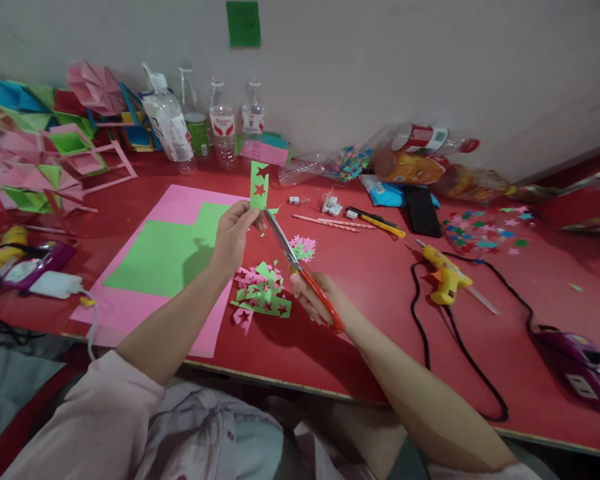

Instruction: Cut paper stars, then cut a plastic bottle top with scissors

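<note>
My left hand (234,230) pinches the lower end of a green paper strip (259,200), held upright above the table. Star-shaped holes run along the strip. In my right hand (317,300) is a pair of scissors (325,298) with orange-red handles, its blades pointing up and left at the strip's lower end near my left fingers. Below the hands lies a heap of pink and green paper scraps (263,290) with star cut-outs. Just beyond the scissors sits a small pile of pink and green paper stars (304,247).
Green paper (150,257) lies on a larger pink sheet (210,333) at left. To the right are a yellow glue gun (446,275) with a looping cord, a black phone (423,211) and a yellow cutter (383,225). Plastic bottles (223,123) line the wall; folded paper models (55,147) crowd the left.
</note>
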Motion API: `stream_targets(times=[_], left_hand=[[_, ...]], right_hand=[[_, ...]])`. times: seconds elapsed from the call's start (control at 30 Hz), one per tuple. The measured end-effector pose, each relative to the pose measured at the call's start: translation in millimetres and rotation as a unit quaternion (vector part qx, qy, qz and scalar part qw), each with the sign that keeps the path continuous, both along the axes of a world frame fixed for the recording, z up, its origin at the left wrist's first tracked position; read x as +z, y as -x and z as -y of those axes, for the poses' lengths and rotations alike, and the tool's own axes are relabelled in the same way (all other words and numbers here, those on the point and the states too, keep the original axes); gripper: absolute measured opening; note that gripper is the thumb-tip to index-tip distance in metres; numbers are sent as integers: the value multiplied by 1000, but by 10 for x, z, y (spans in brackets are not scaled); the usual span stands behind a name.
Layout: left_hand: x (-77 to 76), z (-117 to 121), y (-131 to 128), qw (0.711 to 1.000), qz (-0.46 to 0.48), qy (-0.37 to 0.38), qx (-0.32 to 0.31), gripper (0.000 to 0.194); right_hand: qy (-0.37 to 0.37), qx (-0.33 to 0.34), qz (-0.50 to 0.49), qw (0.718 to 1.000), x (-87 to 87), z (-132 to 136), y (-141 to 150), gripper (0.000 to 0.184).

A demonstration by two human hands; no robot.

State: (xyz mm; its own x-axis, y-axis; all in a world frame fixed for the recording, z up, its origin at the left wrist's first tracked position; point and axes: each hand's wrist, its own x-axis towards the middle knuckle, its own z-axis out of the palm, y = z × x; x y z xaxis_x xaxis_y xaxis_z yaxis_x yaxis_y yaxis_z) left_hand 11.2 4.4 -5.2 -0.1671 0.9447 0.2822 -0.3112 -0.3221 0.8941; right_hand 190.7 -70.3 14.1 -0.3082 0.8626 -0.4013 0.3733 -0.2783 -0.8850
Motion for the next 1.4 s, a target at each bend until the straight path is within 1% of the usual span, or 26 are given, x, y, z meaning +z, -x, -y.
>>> stream_targets(times=[0.23,0.43,0.57,0.77,1.03,1.23,1.4], left_hand=[[3,11,-6,1000,-6,3,-4,21],[-5,11,-8,1000,-7,-4,-10,23],[-13,-1,-4,1000,-14,-16,-8,21],[-20,-3,-4,999,-35,-17,-2,20],[-6,1,-4,999,-35,-20,-7,20],[-2,-3,2,999,-42,-18,-4,21],[-9,-4,8,999,-34,-18,-11,20]], right_hand=[[-4,41,-7,999,-26,-1,-58,46],[-4,50,-1,999,-49,-11,-64,47],[-6,47,-2,999,-33,-9,-64,47],[-4,56,14,998,-4,-15,-63,46],[-12,62,17,998,13,-24,-67,46],[-21,34,16,999,1,-18,-66,46],[-29,29,15,999,8,-11,-64,46]])
